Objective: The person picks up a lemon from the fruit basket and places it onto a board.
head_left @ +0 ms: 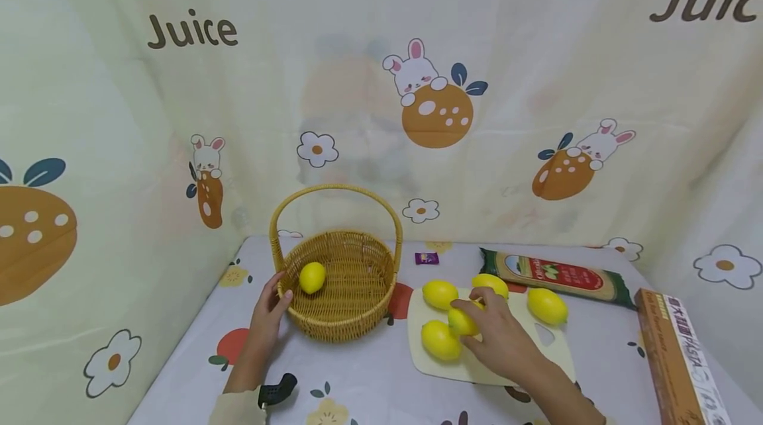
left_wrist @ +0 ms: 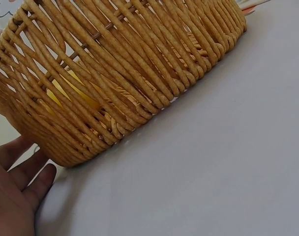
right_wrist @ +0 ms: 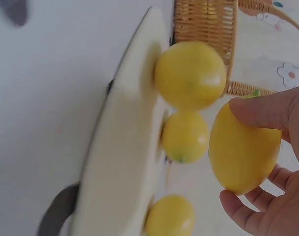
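Observation:
My right hand (head_left: 497,339) holds a lemon (right_wrist: 245,147) between thumb and fingers; in the right wrist view the lemon is lifted off the cream cutting board (head_left: 495,372). Several other lemons lie on or at the edge of the board, among them a near-left lemon (head_left: 441,340), a far-left lemon (head_left: 440,294) and a right-hand lemon (head_left: 547,306). My left hand (head_left: 269,311) grips the left side of the wicker basket (head_left: 346,329), thumb at the rim and other fingers outside. One lemon (head_left: 312,278) sits inside the basket, at its left.
A long green-and-red pasta packet (head_left: 560,276) lies behind the board. An orange-and-white pasta box (head_left: 679,359) stands at the right table edge. Toward the back is a small purple wrapped packet (head_left: 426,258). The basket's tall handle (head_left: 336,187) arches above it. A printed curtain encloses the table.

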{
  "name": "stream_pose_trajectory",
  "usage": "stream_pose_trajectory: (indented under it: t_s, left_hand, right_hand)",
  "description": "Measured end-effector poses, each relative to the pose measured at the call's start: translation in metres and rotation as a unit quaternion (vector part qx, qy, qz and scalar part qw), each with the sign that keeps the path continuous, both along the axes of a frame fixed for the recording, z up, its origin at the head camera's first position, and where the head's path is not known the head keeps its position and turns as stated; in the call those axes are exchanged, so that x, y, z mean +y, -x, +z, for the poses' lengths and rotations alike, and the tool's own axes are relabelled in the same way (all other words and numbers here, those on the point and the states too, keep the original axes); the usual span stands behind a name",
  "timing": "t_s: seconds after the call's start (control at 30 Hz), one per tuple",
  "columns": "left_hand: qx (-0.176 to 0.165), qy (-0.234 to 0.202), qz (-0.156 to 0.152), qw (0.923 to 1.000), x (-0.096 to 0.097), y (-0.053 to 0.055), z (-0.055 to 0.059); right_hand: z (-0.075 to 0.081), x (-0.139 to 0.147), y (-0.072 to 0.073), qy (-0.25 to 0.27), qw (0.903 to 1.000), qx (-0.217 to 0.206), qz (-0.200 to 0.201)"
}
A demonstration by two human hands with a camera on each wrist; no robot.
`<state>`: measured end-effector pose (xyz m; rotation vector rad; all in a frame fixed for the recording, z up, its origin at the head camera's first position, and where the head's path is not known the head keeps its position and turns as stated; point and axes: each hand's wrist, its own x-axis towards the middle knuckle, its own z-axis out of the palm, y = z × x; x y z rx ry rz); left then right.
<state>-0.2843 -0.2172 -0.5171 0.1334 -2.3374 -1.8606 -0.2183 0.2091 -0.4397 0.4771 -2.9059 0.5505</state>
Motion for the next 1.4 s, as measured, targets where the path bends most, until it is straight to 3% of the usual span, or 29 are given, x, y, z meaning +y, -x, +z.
stream_pose_trajectory:
  t_s: [0.17, 0.63, 1.0, 1.4]
  left_hand:
    - [0.009, 0.006, -0.006, 0.9999, -0.001, 0.001, 0.002]
    - [-0.007, 0.009, -0.005, 0.9999, -0.001, -0.003, 0.0]
    - [-0.003, 0.006, 0.0, 1.0, -0.002, -0.005, -0.002]
    - [-0.006, 0.013, -0.003, 0.9999, 0.0, -0.002, 0.002]
  right_hand:
    - [-0.009, 0.016, -0.005, 0.004, 0.9997, -0.019, -0.015]
    - [-0.029, 0.037, -0.014, -0.011, 0.9971, -0.067, -0.033]
    - [-0.031, 0.043, -0.018, -0.01, 0.9974, -0.068, -0.02]
    - [-0.028, 0.045, -0.011, -0.016, 0.9929, -0.105, -0.053]
